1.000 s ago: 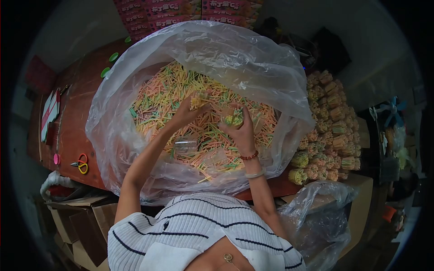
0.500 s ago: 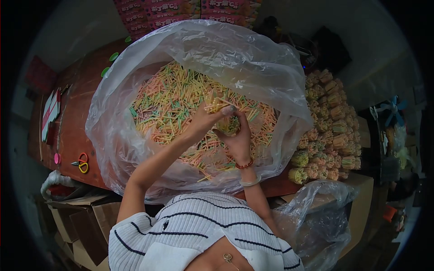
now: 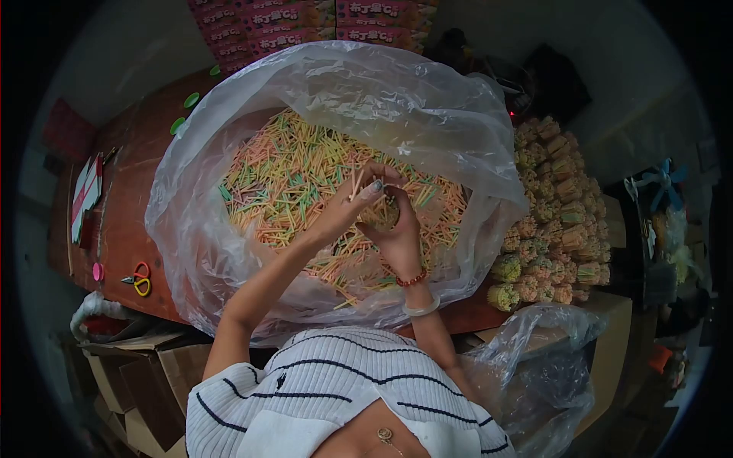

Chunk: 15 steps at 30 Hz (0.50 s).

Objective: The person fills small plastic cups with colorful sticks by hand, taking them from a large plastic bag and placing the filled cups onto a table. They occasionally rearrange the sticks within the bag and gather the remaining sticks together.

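Note:
My right hand (image 3: 402, 235), with a red bead bracelet and a pale bangle at its wrist, curls round a bundle of short pastel sticks (image 3: 388, 215), mostly hidden by the fingers. My left hand (image 3: 353, 204) is closed on a few loose pale sticks (image 3: 356, 183) that poke out beside its thumb. Its fingertips reach over the top of the bundle and meet the right fingers there. Both hands hover over a big heap of pink, yellow and green sticks (image 3: 282, 164) inside an opened clear plastic bag (image 3: 191, 191).
Finished-looking bundles of sticks (image 3: 565, 198) are stacked right of the bag. On the brown table (image 3: 126, 206) at left lie scissors (image 3: 140, 279), green lids (image 3: 191, 100) and a pink lid (image 3: 98, 271). Pink printed boxes (image 3: 290, 19) stand behind; cardboard boxes (image 3: 145, 374) sit below the table's edge.
My left hand has turned over the bundle's top; fewer sticks show in its grasp, and they now point upward. The right fingers have closed in toward it, hiding more of the bundle.

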Each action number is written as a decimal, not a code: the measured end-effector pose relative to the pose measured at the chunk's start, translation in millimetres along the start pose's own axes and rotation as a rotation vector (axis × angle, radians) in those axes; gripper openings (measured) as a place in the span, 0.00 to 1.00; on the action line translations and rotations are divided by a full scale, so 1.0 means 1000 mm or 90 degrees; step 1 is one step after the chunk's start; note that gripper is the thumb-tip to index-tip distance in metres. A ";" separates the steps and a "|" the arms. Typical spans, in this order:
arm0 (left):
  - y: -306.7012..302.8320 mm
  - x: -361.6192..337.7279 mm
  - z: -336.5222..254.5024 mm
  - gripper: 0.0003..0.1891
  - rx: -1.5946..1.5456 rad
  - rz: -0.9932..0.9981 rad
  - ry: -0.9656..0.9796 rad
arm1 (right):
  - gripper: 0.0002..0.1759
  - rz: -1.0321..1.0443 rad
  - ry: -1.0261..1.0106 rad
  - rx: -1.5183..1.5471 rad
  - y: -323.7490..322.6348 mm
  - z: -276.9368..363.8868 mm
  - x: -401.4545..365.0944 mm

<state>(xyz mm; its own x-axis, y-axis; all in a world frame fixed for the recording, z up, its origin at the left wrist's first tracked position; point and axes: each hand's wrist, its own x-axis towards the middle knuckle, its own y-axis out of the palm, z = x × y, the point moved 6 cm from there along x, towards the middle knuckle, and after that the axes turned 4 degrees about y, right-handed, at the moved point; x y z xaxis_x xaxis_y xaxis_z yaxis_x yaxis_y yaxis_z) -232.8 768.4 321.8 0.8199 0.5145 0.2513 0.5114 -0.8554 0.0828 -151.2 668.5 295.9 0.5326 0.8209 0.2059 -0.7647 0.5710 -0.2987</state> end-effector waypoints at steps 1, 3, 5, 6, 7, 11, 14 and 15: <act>-0.002 -0.002 0.003 0.24 -0.002 0.000 -0.001 | 0.40 0.021 0.048 0.037 0.001 -0.005 -0.001; -0.008 0.000 0.009 0.29 0.022 0.021 -0.018 | 0.41 0.046 0.085 0.074 0.006 -0.015 0.008; -0.016 -0.008 0.004 0.31 0.155 0.062 -0.007 | 0.43 0.032 0.104 0.098 0.011 -0.034 0.005; -0.020 -0.009 0.000 0.33 0.293 0.105 0.014 | 0.43 0.031 0.101 0.097 0.012 -0.036 0.006; -0.022 -0.012 -0.003 0.35 0.406 0.152 0.041 | 0.43 0.021 0.089 0.039 0.011 -0.038 0.005; -0.027 -0.018 -0.010 0.24 0.468 0.101 -0.035 | 0.43 0.007 0.101 0.014 0.015 -0.044 0.002; -0.030 -0.011 -0.025 0.13 0.456 0.055 0.030 | 0.44 0.013 0.066 -0.009 0.012 -0.024 -0.001; -0.027 -0.011 -0.032 0.11 0.497 0.044 0.053 | 0.44 0.013 0.069 -0.011 0.014 -0.031 -0.001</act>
<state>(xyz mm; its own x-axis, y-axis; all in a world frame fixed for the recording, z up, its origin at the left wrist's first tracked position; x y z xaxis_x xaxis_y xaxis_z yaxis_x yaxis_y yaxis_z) -263.4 784.2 347.4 0.8500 0.4296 0.3049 0.5184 -0.5790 -0.6294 -151.2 675.3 263.1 0.5533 0.8273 0.0975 -0.7705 0.5527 -0.3175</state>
